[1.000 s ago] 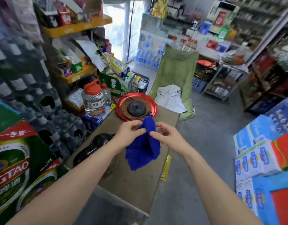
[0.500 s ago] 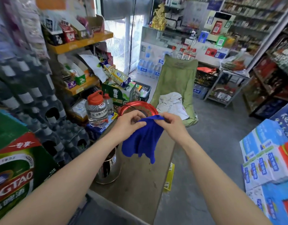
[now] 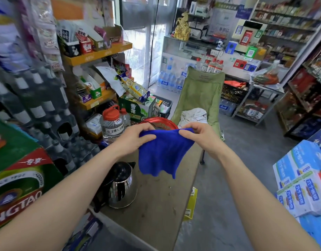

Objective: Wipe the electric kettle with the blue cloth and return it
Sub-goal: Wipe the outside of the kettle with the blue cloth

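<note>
A second earlier the blue cloth (image 3: 162,154) had hung bunched in a narrow fold between the hands; now it was drawn out wide, its top edge stretched flat from one hand to the other. The hands had moved apart and risen, and the view had tipped up, so that the red tray (image 3: 162,122) at the far end of the table (image 3: 156,205) was mostly hidden behind the cloth, only its rim showing above.

The left hand (image 3: 133,137) was pinched closed on the cloth's upper left corner, thumb over fingers. The right hand (image 3: 201,136) gripped the upper right corner the same way. The cloth hung free below them in the air, its lower corners dangling above the middle of the table, touching nothing else.

The electric kettle (image 3: 122,185), steel-bodied with a black lid and handle, stood upright near the table's left edge, toward the near end. It lay below and to the left of the cloth, under the left forearm, and well apart from both hands. Beyond the table's left edge stood a clear jug with a red cap (image 3: 111,122), and past the far end a green folding chair (image 3: 201,95).
</note>
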Motion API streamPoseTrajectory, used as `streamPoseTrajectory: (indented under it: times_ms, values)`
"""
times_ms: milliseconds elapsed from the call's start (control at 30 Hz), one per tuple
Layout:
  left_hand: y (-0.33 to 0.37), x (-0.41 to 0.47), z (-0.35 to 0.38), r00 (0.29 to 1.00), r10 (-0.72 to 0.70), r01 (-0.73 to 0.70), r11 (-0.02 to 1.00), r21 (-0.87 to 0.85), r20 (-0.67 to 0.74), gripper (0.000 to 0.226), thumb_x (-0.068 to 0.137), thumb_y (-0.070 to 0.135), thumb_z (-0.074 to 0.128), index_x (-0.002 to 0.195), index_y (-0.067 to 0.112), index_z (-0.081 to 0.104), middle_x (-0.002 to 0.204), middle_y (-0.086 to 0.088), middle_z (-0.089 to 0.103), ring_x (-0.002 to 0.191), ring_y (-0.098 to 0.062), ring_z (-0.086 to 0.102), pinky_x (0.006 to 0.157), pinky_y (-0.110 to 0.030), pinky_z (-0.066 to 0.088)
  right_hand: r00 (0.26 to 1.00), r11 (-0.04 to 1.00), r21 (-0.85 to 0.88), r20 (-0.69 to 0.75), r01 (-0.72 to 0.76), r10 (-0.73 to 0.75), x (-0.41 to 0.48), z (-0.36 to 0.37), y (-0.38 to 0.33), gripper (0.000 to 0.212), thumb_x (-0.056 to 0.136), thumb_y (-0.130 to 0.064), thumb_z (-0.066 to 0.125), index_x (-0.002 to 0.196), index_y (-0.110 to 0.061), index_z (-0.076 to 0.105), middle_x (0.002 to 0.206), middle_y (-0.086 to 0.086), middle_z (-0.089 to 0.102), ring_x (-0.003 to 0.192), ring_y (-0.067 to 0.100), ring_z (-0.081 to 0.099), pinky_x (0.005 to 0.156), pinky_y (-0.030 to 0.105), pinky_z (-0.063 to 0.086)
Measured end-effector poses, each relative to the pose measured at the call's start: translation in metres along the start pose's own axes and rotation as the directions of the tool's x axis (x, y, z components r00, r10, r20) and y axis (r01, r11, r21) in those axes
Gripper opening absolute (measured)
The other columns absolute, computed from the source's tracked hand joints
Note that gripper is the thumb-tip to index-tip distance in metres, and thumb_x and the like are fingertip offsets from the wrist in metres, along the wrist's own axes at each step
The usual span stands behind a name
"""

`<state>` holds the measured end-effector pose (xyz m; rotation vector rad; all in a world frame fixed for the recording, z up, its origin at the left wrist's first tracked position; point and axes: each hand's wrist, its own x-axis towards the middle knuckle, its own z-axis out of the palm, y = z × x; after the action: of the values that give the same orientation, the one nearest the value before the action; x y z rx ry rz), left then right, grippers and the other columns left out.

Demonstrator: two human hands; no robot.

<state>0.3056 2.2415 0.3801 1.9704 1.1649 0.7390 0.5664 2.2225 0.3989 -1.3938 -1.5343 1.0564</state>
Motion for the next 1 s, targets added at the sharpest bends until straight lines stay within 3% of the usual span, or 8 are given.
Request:
streamPoseTrajectory:
  times_ms: [200,267,400,533,633,700,833,1000]
  values:
    - [0.007,0.002,-0.009,1.000,-0.002,0.002,0.999,-0.053,-0.005,0.005,0.088,0.025,0.071,0.092,0.024,0.073,0.093,0.009,0.071,0.090,-0.014,0.067,0.074,-0.035,0.057,0.997,0.997,-0.068,-0.062,0.039,-0.043,0.003,-0.009,-0.003,0.024,0.100,-0.009,0.060,0.087,-0.026,0.071,0.075,-0.017,0.070,0.076,0.008,0.060,0.073,0.023,0.047]
    - [0.011,0.003,-0.009,0.998,-0.013,0.010,0.998,-0.060,-0.055,0.003,0.087,0.025,0.072,0.084,0.025,0.072,0.088,0.006,0.072,0.087,-0.014,0.067,0.070,-0.034,0.055,0.998,0.992,-0.113,-0.046,0.046,-0.052,0.004,-0.008,-0.004,0.024,0.101,-0.012,0.058,0.086,-0.026,0.069,0.076,-0.013,0.067,0.075,0.009,0.057,0.070,0.024,0.045]
    - [0.009,0.003,-0.010,0.980,-0.053,0.053,0.999,-0.004,-0.191,0.027,0.088,0.041,0.067,0.072,0.020,0.061,0.077,0.003,0.065,0.076,-0.015,0.060,0.065,-0.033,0.043,0.999,0.999,-0.032,-0.052,-0.004,0.003,0.004,-0.013,-0.009,0.023,0.104,-0.017,0.053,0.085,-0.020,0.064,0.084,-0.004,0.062,0.079,0.007,0.056,0.073,0.023,0.050]
    - [0.006,0.001,-0.014,0.993,-0.039,0.044,0.998,0.040,-0.112,0.025,0.089,0.040,0.066,0.073,0.022,0.060,0.078,0.004,0.064,0.077,-0.014,0.060,0.066,-0.030,0.043,0.999,1.000,-0.030,-0.046,-0.010,0.008,0.003,-0.014,-0.013,0.024,0.105,-0.011,0.050,0.085,-0.016,0.062,0.080,-0.004,0.061,0.072,0.005,0.058,0.068,0.021,0.053]
    - [0.003,-0.002,-0.019,0.996,-0.025,0.028,0.999,0.034,-0.081,0.010,0.086,0.026,0.072,0.080,0.024,0.065,0.084,0.005,0.069,0.080,-0.014,0.064,0.067,-0.025,0.049,0.998,0.999,-0.026,-0.057,-0.021,0.020,0.003,-0.017,-0.013,0.023,0.105,-0.009,0.049,0.086,-0.014,0.060,0.081,-0.001,0.062,0.076,0.010,0.058,0.076,0.029,0.053]
    - [0.003,-0.003,-0.020,0.994,-0.037,0.037,0.999,-0.004,-0.100,0.009,0.086,0.021,0.073,0.081,0.021,0.065,0.083,0.000,0.069,0.076,-0.015,0.065,0.059,-0.017,0.049,1.000,0.999,-0.039,-0.019,-0.018,0.018,0.002,-0.019,-0.014,0.018,0.103,-0.013,0.054,0.085,-0.013,0.057,0.083,0.002,0.056,0.080,0.015,0.053,0.080,0.033,0.048]
    - [0.012,-0.003,-0.018,0.981,-0.092,0.071,0.989,-0.130,-0.168,0.016,0.084,0.021,0.075,0.077,0.015,0.062,0.071,0.006,0.061,0.053,0.003,0.056,0.046,-0.014,0.040,0.995,0.963,-0.256,0.072,0.088,-0.071,-0.003,-0.020,-0.018,0.030,0.087,-0.024,0.080,0.073,-0.018,0.053,0.075,0.002,0.048,0.069,0.012,0.039,0.063,0.024,0.032]
    - [0.013,-0.006,-0.020,0.976,-0.120,0.091,0.983,-0.161,-0.183,0.020,0.081,0.027,0.078,0.075,0.019,0.061,0.065,0.010,0.058,0.047,0.006,0.051,0.047,-0.015,0.035,0.999,0.986,-0.162,0.010,0.040,-0.039,-0.001,-0.027,-0.021,0.016,0.086,-0.005,0.078,0.087,-0.006,0.062,0.082,0.008,0.065,0.074,0.022,0.054,0.074,0.036,0.047]
